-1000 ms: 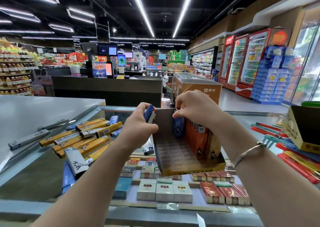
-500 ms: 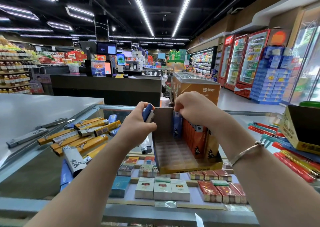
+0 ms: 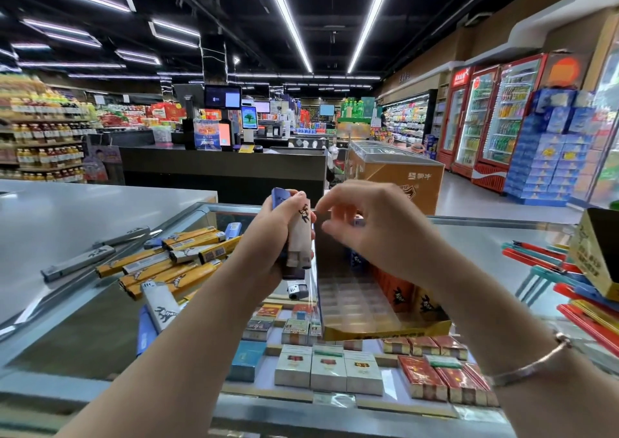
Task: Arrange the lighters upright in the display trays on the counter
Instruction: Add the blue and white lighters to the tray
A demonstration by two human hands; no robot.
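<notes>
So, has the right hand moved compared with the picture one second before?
Yes. The right hand has lifted out of the display tray: its fingertips, earlier down among the upright lighters, are now above the tray's back wall.

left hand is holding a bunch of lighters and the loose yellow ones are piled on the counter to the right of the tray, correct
Not quite. The left hand does hold lighters, but the head view shows the loose yellow lighters piled to the left of the tray, not the right.

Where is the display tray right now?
In the head view, the display tray sits on the glass counter right of centre, under the right hand, beside the left hand.
</notes>
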